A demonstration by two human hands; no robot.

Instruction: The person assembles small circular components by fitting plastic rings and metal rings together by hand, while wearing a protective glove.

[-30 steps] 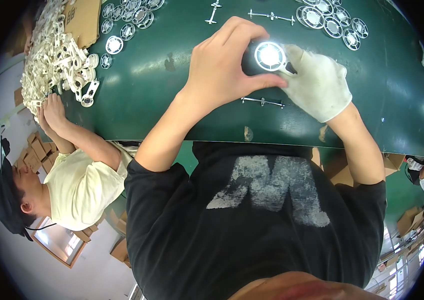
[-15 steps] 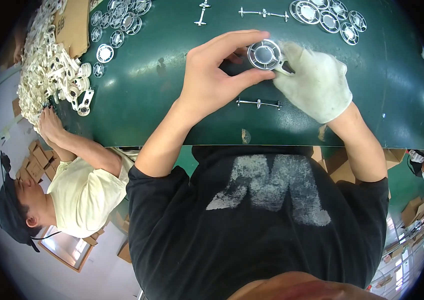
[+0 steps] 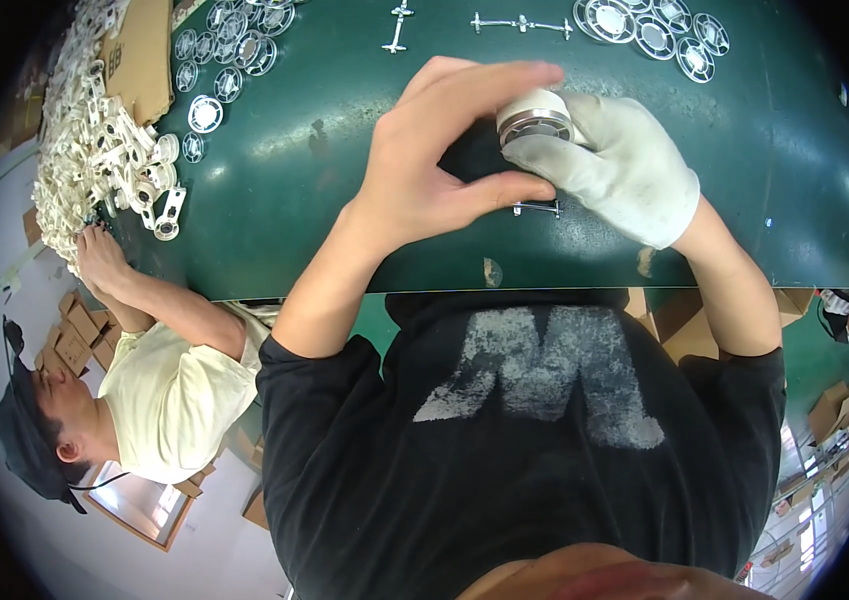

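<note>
A white plastic part with a round chrome-ringed end [image 3: 536,112] is held above the green table. My right hand [image 3: 634,170], in a white glove, grips it, with the thumb laid across the front. Its handle is hidden inside the glove. Around its left side curves my bare left hand [image 3: 419,165], fingers and thumb spread wide; the thumb stands off below it. Whether the left fingertips touch its top edge I cannot tell. On the table below, a small chrome bar [image 3: 544,209] shows partly behind my left thumb.
Chrome spoked rings [image 3: 654,40] lie at the far right, with more rings [image 3: 228,84] at the far left. Between them lie two chrome bars [image 3: 521,24]. A heap of white plastic parts [image 3: 94,150] and a cardboard sheet [image 3: 144,70] cover the left end, where a co-worker's hand [image 3: 102,262] reaches in.
The white part has tilted, so its chrome face now points toward me and down. My left thumb has come off it and dropped lower; my right thumb has moved across its front.
</note>
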